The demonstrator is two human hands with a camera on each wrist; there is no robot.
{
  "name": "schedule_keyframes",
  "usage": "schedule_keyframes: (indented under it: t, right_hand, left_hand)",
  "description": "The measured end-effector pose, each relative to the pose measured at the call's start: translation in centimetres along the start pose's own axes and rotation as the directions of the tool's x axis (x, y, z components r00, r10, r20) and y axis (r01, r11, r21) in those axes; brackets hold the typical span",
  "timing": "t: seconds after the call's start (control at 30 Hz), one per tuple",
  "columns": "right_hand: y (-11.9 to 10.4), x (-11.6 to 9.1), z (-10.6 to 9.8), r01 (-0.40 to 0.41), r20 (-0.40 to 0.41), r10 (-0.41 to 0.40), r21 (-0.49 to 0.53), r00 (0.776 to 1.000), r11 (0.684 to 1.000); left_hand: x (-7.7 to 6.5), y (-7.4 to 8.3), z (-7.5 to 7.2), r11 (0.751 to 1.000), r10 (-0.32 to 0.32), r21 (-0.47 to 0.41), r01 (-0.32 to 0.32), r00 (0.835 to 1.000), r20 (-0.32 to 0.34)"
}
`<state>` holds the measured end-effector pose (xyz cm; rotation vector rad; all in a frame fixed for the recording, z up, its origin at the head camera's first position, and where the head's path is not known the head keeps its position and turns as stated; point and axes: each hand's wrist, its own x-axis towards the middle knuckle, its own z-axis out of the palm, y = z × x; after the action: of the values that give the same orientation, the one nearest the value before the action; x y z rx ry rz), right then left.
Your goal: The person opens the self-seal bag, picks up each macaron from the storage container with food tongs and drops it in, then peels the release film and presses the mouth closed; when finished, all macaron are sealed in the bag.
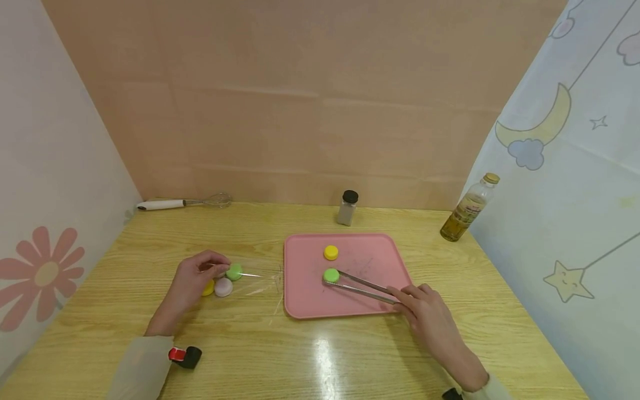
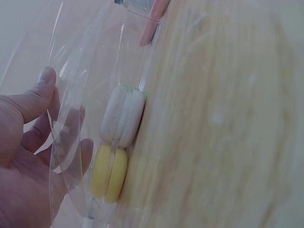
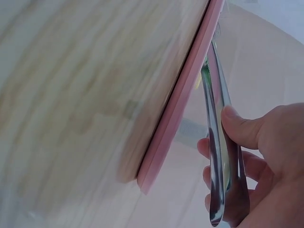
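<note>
With thumb and fingers, my left hand (image 1: 192, 280) pinches the edge of a clear plastic bag (image 1: 260, 284) on the table's left side. Inside the bag are a green macaron (image 1: 234, 271), a pale pinkish-white macaron (image 1: 223, 287) and a yellow macaron (image 1: 208, 288); the left wrist view shows the film (image 2: 71, 142) over the fingers. My right hand (image 1: 431, 319) grips metal tongs (image 1: 367, 293), their tips on either side of another green macaron (image 1: 331, 275) on the pink tray (image 1: 302, 300). A second yellow macaron (image 1: 331, 253) lies behind it on the tray.
Behind the tray stands a small jar with a black lid (image 1: 346, 208). An oil bottle (image 1: 464, 214) is at the back right. A whisk with a white handle (image 1: 162, 204) lies along the back left edge. Printed cloth walls flank the table.
</note>
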<state>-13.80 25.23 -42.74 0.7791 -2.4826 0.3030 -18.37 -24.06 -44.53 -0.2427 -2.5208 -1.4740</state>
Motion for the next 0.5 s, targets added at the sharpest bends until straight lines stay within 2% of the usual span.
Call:
schedule_keyframes:
  t: [0.27,0.5]
  right_hand:
    - [-0.7,0.7,-0.1,0.012,-0.017,-0.011,0.027,1.0,1.0]
    - [-1.5,1.6,0.2,0.062,-0.058,-0.058,0.069,0.997,0.996]
  left_hand:
    - [0.0,0.1,0.0,1.0,-0.01,0.003,0.01,1.0,0.004]
    - [0.0,0.2,-0.1,0.999,-0.034,0.001,0.034,0.999,0.012]
